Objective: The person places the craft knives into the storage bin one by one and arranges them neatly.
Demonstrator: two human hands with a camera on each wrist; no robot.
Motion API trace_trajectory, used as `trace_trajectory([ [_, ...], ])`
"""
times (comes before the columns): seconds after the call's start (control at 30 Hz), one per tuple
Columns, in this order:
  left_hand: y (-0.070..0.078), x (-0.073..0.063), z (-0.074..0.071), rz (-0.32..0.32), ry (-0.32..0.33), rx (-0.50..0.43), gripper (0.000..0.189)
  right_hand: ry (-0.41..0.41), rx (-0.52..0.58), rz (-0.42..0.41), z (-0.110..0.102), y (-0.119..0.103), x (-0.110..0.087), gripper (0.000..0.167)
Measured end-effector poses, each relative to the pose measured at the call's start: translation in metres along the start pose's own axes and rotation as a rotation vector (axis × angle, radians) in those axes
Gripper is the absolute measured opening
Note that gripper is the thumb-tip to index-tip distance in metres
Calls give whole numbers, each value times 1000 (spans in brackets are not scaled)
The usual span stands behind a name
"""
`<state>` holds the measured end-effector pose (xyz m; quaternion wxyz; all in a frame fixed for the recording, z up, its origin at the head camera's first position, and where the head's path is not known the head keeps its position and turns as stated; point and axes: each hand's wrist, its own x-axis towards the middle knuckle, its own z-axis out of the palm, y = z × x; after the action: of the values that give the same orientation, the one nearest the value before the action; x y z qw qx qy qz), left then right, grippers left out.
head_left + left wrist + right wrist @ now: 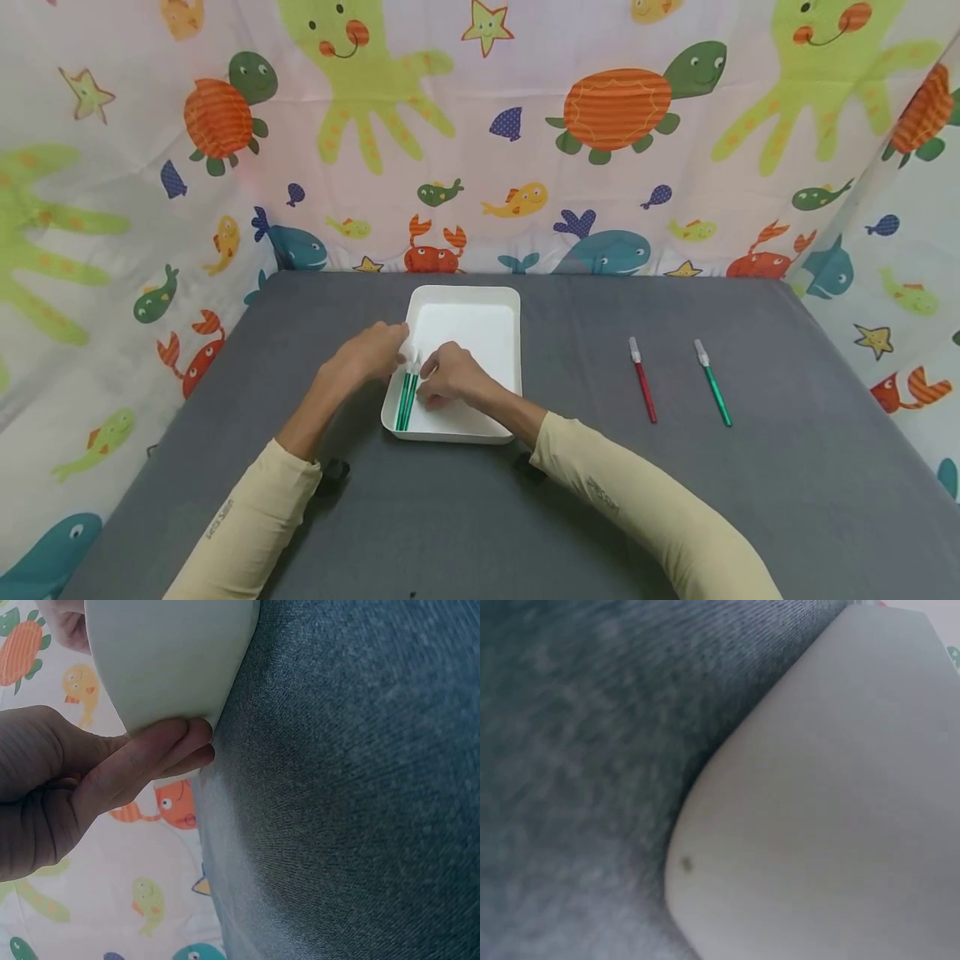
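Note:
A white rectangular tray [468,321] stands on the grey table. Several green pens [406,404] with whitish caps lie side by side along its left wall, their caps toward the back. At that wall my left hand [375,352] holds the tray's edge; in the left wrist view its fingers [161,746] press the outside of the wall. My right hand [455,377] reaches down into the tray just right of the pens, fingers bent, its fingertips close to the nearest pen. Whether it grips that pen is hidden. The right wrist view shows only the tray's outer wall [817,795].
To the right on the table [600,500] lie a red pen [643,383] and a green pen [714,385], both with whitish caps, apart from each other. A curtain [510,167] printed with sea animals hangs along the back and both sides.

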<state>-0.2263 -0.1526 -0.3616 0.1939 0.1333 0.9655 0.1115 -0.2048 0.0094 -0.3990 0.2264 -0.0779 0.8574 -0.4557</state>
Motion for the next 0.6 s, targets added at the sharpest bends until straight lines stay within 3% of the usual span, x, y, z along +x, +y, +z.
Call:
trace_trajectory([
  [0.3, 1, 1, 1, -1, -1, 24, 50, -52, -15, -66, -14, 5, -8, 26],
  [0.6, 3, 3, 2, -38, -10, 29, 61, -67, 44, -124, -41, 4, -24, 30],
])
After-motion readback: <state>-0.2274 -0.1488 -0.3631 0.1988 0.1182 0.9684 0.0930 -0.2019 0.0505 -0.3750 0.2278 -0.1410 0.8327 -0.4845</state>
